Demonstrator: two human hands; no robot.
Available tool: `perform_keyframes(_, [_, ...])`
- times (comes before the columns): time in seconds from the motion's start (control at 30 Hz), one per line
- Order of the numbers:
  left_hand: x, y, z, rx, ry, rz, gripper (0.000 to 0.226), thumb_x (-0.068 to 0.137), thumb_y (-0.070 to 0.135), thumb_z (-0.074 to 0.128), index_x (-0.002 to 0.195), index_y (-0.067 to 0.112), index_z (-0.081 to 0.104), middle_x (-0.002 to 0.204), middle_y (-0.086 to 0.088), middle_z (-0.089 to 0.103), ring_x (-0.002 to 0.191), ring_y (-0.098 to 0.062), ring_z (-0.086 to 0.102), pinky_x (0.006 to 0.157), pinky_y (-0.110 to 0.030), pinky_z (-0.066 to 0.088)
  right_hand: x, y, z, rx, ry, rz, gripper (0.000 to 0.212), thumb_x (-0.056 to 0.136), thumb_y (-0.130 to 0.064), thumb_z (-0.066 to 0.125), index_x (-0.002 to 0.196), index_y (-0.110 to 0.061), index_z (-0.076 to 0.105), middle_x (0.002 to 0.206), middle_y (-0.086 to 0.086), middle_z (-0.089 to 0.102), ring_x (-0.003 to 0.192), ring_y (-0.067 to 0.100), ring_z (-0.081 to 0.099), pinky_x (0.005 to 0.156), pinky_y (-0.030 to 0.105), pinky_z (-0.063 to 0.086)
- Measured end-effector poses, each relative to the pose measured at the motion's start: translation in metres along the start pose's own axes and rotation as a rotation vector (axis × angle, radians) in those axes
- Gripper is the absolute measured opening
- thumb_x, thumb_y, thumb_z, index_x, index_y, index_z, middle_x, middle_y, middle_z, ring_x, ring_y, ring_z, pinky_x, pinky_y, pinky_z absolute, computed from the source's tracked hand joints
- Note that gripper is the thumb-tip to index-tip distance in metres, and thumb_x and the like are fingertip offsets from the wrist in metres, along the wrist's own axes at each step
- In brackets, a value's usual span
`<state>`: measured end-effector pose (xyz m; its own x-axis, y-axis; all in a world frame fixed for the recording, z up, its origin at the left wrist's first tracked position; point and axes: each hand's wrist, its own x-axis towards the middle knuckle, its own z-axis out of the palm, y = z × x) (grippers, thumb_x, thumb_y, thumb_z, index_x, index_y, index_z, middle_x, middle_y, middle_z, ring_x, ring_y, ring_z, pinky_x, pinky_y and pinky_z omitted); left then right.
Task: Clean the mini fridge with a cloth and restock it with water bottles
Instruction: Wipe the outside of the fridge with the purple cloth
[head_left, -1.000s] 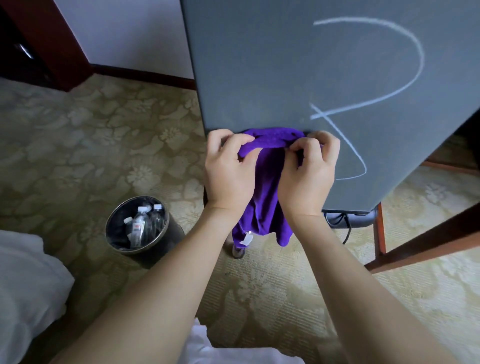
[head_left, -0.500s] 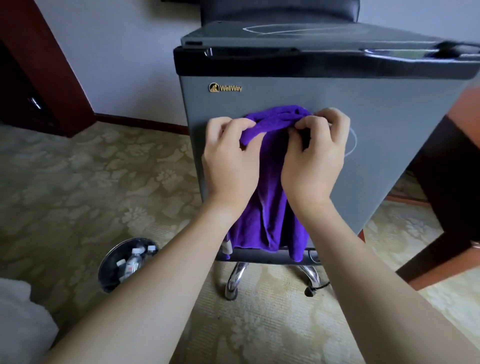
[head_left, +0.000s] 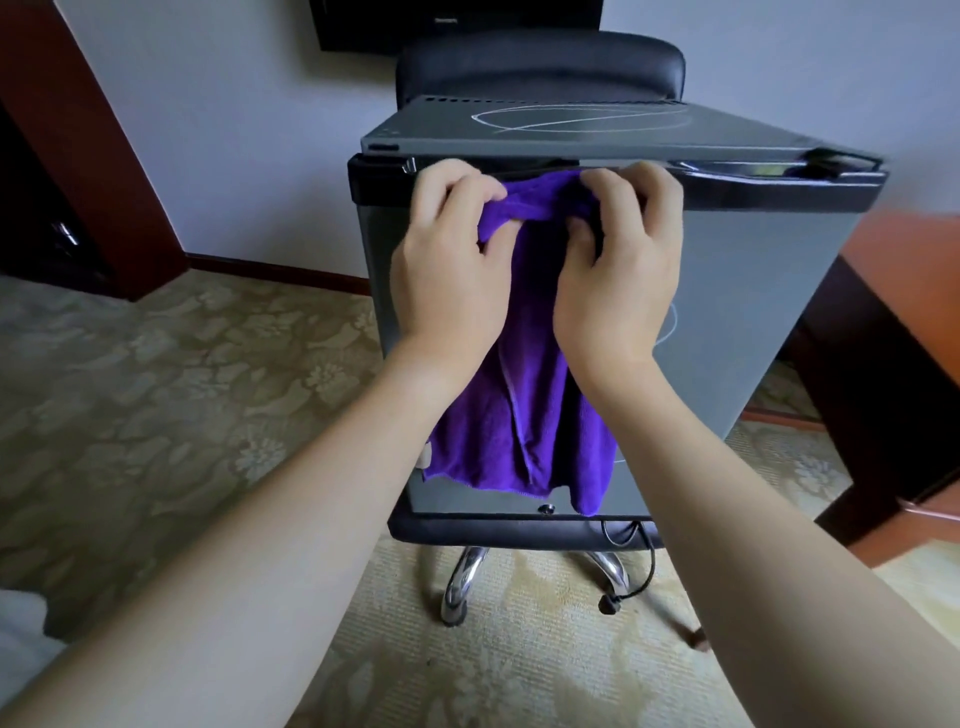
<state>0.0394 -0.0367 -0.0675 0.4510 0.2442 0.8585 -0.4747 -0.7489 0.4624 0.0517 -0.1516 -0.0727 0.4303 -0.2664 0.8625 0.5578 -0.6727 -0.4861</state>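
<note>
Your left hand (head_left: 452, 270) and right hand (head_left: 618, 275) both grip the purple microfibre cloth (head_left: 524, 415); fingers curled into its bunched top edge, thumbs tucked under; the rest hangs below your knuckles, draped against the closed grey door of the mini fridge (head_left: 753, 312); just above your fingertips runs the door's black top band; the fridge sits on a black swivel chair (head_left: 540, 62).

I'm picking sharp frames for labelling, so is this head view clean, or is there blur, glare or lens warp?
Head view: the purple cloth and both hands, left hand and right hand, are fairly sharp; the mini fridge smears at its top right corner; wide-angle warp bows the forearms; soft, dim light with a faint sheen on the fridge top.
</note>
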Motion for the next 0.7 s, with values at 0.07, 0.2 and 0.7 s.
perform_keyframes(0.07, [-0.001, 0.001, -0.002, 0.037, -0.077, 0.005, 0.04, 0.089, 0.016, 0.067, 0.129, 0.016, 0.064, 0.146, -0.001, 0.053, 0.118, -0.011, 0.055, 0.087, -0.024, 0.047, -0.003, 0.0, 0.001, -0.043, 0.009, -0.02, 0.033, 0.083, 0.006, 0.054, 0.11, -0.004, 0.069, 0.124, 0.016, 0.059, 0.104, 0.033, 0.057, 0.09, 0.023, 0.04])
perform_keyframes(0.2, [-0.013, -0.003, 0.0, 0.028, -0.099, 0.005, 0.046, 0.091, 0.019, 0.066, 0.136, 0.016, 0.059, 0.155, -0.008, 0.04, 0.121, -0.02, 0.057, 0.083, -0.037, 0.055, -0.009, 0.004, 0.003, -0.051, 0.023, -0.052, 0.025, 0.087, 0.004, 0.053, 0.105, -0.001, 0.07, 0.127, 0.02, 0.057, 0.105, 0.035, 0.057, 0.089, 0.028, 0.043])
perform_keyframes(0.7, [-0.089, -0.033, 0.023, -0.012, -0.013, -0.1, 0.014, 0.086, 0.014, 0.074, 0.096, 0.006, 0.069, 0.1, -0.013, 0.059, 0.082, -0.023, 0.061, 0.069, -0.033, 0.051, -0.074, 0.041, 0.015, -0.258, 0.062, -0.131, 0.014, 0.089, 0.003, 0.058, 0.095, 0.001, 0.07, 0.106, 0.02, 0.065, 0.079, 0.033, 0.053, 0.07, 0.032, 0.041])
